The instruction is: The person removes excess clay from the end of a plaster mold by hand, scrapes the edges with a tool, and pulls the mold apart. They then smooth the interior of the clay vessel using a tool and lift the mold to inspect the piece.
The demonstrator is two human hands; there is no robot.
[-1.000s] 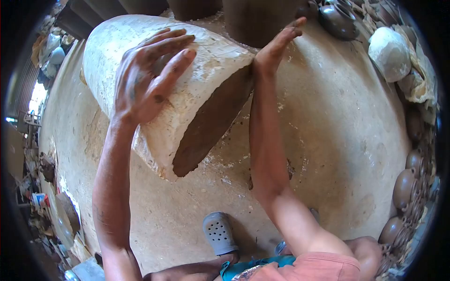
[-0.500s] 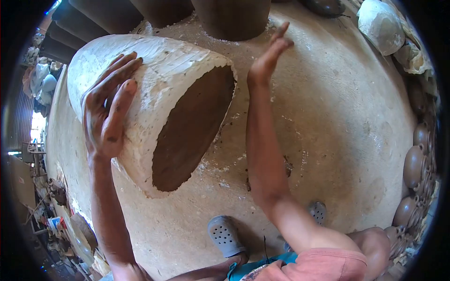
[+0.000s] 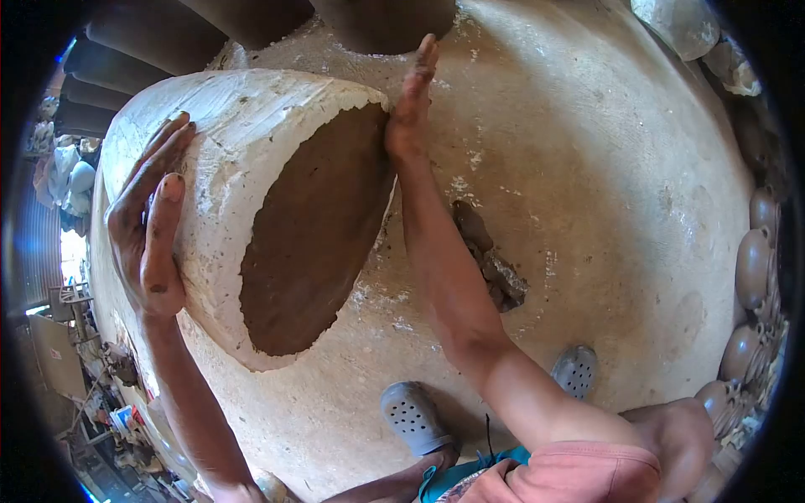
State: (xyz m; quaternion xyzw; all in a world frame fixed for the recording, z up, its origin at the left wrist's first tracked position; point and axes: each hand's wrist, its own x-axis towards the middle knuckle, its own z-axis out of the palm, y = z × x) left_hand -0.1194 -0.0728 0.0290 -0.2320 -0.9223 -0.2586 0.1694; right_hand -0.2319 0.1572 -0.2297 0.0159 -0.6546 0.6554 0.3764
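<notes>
Fingers (image 3: 163, 155) flat, gripping nothing: your left hand (image 3: 142, 235) on the mould (image 3: 243, 126), right hand (image 3: 409, 109) at its rim, so it could roll onto your clog (image 3: 415, 417) at lower centre.

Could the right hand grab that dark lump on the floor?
Probably yes: the dark lump lies uncovered beside the forearm, and the right hand, open against the white drum, holds nothing.

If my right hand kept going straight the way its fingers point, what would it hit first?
Probably the dark clay cylinder just ahead of the right hand, though depth is unclear.
</notes>
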